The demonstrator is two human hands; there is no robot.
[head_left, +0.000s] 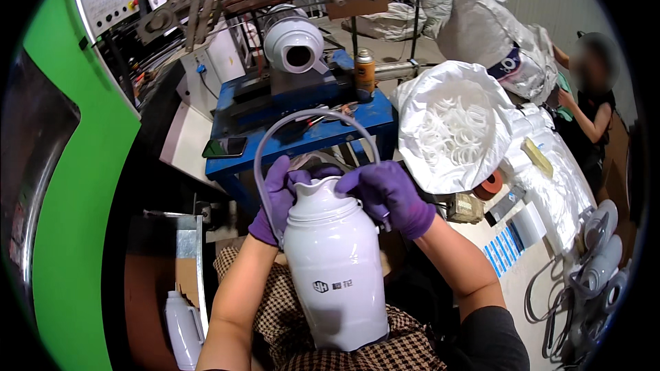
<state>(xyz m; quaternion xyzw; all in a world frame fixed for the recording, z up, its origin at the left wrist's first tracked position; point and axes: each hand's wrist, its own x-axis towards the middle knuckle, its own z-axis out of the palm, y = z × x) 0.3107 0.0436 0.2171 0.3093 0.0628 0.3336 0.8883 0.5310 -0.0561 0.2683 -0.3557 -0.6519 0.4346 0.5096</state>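
Observation:
A glossy pale grey vacuum jug stands upright on my lap, over a brown checked cloth. Its thin grey carrying handle arches up above the neck. My left hand, in a purple glove, is closed against the left side of the neck, behind the handle's left arm. My right hand, gloved alike, curls at the right of the neck, fingers bent by the rim and over the handle's lower right end. The exact grip of its fingertips is partly hidden.
Ahead is a blue bench with a phone, spray can and another jug body. To the right sits a white sack of clear rings. Grey parts lie far right, near a person. Another jug stands lower left.

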